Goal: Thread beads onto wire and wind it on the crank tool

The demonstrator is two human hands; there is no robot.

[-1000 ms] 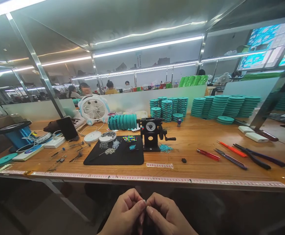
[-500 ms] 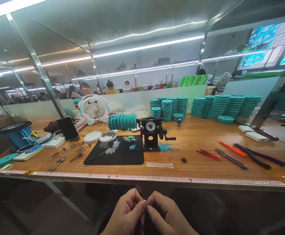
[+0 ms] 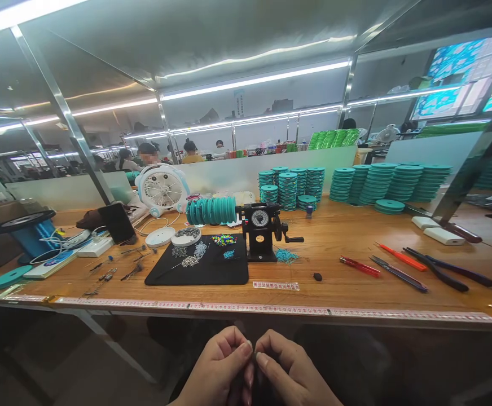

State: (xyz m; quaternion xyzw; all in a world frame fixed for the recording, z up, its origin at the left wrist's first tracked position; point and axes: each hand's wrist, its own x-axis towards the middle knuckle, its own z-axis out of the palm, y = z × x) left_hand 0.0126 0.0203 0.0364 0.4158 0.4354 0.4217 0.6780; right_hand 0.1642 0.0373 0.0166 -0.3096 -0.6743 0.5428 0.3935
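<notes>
Below the table's front edge, my left hand (image 3: pixel 223 363) and my right hand (image 3: pixel 290 369) meet, thumbs and forefingers pinched close together. Whatever lies between the fingertips is too small to make out. Ahead of them on the table is a black mat (image 3: pixel 212 273) bearing small metal parts (image 3: pixel 190 261), coloured beads (image 3: pixel 224 240) and a little heap of blue bits (image 3: pixel 228 255). Beside it stands a black hand-cranked winder (image 3: pixel 261 234), with a row of teal spools (image 3: pixel 211 210) on its shaft.
Teal spool stacks (image 3: pixel 383 183) stand at the back. On the right lie a red-handled tool (image 3: pixel 359 267), a cutter knife (image 3: pixel 400 274), an orange tool (image 3: pixel 402 257) and pliers (image 3: pixel 447 273). To the left are a fan (image 3: pixel 163 189), a phone (image 3: pixel 117 223) and a large blue wire reel (image 3: pixel 34 234). A measuring tape (image 3: pixel 263 309) lines the front edge.
My fingertips have shifted slightly: the left thumb sits a little higher, and more of the lower left fingers shows. The things on the table have not moved.
</notes>
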